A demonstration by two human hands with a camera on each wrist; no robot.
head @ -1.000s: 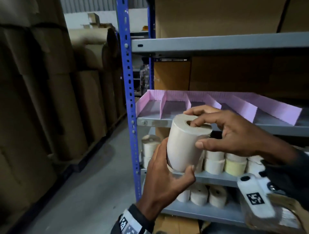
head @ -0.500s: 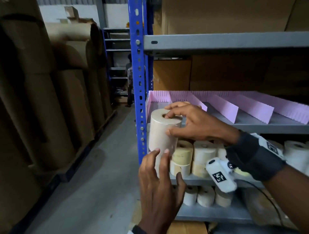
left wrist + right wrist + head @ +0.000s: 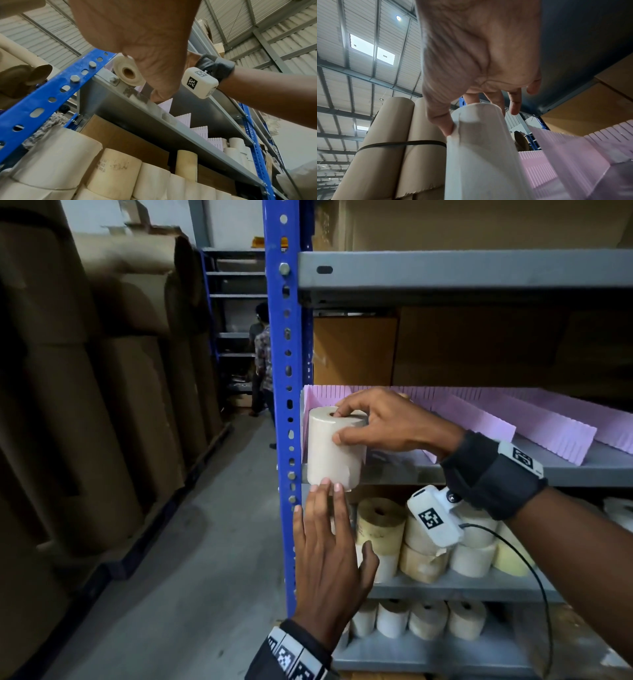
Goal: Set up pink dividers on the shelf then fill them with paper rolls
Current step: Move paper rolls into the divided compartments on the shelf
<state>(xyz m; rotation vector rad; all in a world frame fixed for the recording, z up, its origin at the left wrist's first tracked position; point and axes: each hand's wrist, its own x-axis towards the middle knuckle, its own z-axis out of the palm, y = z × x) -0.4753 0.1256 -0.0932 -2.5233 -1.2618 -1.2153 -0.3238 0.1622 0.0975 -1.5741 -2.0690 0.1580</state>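
Observation:
A white paper roll (image 3: 334, 448) stands upright at the front left corner of the grey shelf (image 3: 582, 470), beside the leftmost pink divider (image 3: 310, 402). My right hand (image 3: 376, 422) grips the roll from above, thumb on its side and fingers over its top. My left hand (image 3: 329, 546) is below it with straight fingers, fingertips (image 3: 325, 486) touching the roll's bottom edge. From the left wrist view the roll's (image 3: 128, 73) hollow core shows from underneath. In the right wrist view the roll (image 3: 481, 148) fills the middle, with pink dividers (image 3: 565, 148) to its right.
The blue upright post (image 3: 286, 405) stands just left of the roll. Several more pink dividers (image 3: 558, 426) line the shelf to the right. Lower shelves hold several paper rolls (image 3: 380, 525). Tall brown cardboard rolls (image 3: 113, 405) line the aisle's left. A person (image 3: 262, 357) stands far down the aisle.
The right hand carried the roll left and onto the shelf's front corner. The left hand let go of it and now only touches its bottom edge with straight fingers.

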